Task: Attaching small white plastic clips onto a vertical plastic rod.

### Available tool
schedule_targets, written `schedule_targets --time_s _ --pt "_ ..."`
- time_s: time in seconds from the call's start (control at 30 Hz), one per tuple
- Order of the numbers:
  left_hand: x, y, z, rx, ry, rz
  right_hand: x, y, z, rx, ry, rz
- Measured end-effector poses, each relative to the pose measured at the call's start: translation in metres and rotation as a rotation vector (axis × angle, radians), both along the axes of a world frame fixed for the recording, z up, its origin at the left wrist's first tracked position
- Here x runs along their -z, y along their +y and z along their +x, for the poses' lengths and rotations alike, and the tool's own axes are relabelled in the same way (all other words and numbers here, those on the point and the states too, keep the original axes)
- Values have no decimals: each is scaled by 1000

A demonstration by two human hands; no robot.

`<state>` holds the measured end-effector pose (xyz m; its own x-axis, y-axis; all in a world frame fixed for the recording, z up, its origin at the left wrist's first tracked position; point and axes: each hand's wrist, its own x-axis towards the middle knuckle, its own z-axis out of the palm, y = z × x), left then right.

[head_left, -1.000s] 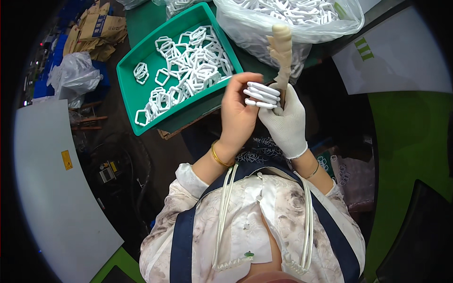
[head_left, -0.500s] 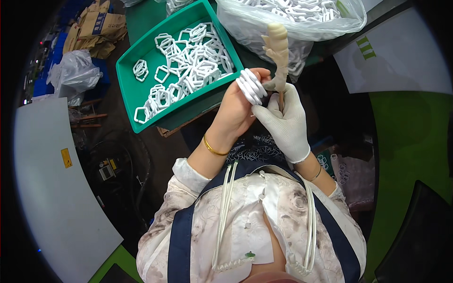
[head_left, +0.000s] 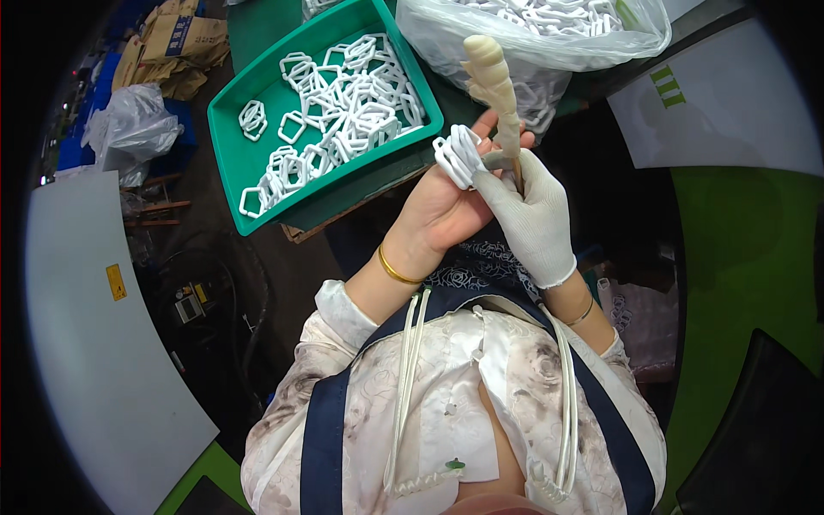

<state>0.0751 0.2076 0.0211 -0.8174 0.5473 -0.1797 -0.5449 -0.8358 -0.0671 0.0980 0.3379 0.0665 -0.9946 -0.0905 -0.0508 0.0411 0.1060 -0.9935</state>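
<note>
My bare left hand (head_left: 446, 212) is turned palm up, with a small stack of white angular plastic rings (head_left: 460, 156) held at its fingers. The rings hide its thumb; a couple of its fingertips show behind them. My right hand (head_left: 536, 219), in a white knitted glove, is closed round the thin brown shaft of a stick wrapped in lumpy cream-coloured material (head_left: 491, 81). The stick stands nearly upright, its thick wrapped end pointing away from me. The gloved thumb touches or nearly touches the near side of the rings.
A green tray (head_left: 225, 163) of loose white rings (head_left: 343, 112) lies to the left of my hands. Beyond them sits a clear plastic bag (head_left: 549, 51) full of similar rings. Light panels (head_left: 94, 326) flank me, and brown paper sacks (head_left: 184, 43) lie far left.
The stick's top has tipped a little left. The rings have shifted and fanned out, and more of my left fingers show behind them. The right hand has moved slightly nearer to me.
</note>
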Motion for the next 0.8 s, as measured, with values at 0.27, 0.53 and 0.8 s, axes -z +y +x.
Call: schedule_targets --time_s 0.27,0.53,0.8 --pt "2 -7 0 -23 -92 80 6 8 -6 124 -78 -184" --pt "-8 -11 -3 -50 151 -80 -4 11 1 268 55 -7" --pt "-10 -3 3 -68 339 -355 -10 -4 4 13 106 80"
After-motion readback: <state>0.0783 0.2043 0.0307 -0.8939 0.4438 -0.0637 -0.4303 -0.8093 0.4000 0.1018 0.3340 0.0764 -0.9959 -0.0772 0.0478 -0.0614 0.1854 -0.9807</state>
